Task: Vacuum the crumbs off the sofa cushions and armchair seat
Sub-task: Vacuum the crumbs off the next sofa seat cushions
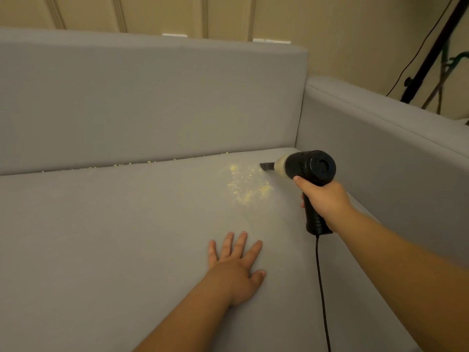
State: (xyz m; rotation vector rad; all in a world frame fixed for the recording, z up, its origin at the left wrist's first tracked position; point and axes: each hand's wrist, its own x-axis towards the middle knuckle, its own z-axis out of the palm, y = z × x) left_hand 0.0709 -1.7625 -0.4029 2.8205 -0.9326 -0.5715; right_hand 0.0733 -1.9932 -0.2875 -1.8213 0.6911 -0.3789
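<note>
Right hand (pixel 326 199) clenched around vacuum (pixel 311 171) handle, nozzle low beside crumbs (pixel 247 185) on sofa cushion (pixel 127 224), likely to suck them. Left hand (pixel 234 265) flat, fingers straight, pressing cushion for support.

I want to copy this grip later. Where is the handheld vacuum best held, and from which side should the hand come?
Grip the handheld vacuum by its straight black handle, coming from behind, as the right hand does. The handle hangs below the round body, so the nozzle points forward at the crumbs.
</note>
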